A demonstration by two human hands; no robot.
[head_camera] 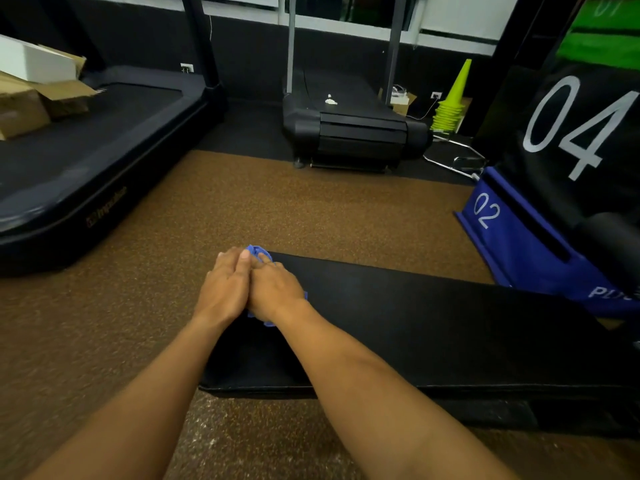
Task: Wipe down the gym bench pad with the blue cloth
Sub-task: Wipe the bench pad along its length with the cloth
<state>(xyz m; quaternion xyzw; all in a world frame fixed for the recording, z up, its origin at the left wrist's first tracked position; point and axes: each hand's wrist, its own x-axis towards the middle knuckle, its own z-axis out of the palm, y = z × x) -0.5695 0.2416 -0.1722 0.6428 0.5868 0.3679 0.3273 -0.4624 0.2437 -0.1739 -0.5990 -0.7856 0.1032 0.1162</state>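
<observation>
The black gym bench pad [433, 327] runs from the middle of the view out to the right. At its left end lies the blue cloth [257, 251], mostly hidden under both hands; bits of it show past the fingertips and under the right wrist. My left hand [225, 285] and my right hand [275, 289] lie side by side with straight fingers, pressing the cloth flat on the pad.
Brown rubber flooring [311, 209] surrounds the bench. A black treadmill [86, 161] with cardboard on it stands at the left, another treadmill [349, 126] at the back. Stacked green cones [450, 105] and blue and black numbered plyo boxes [519, 237] are at the right.
</observation>
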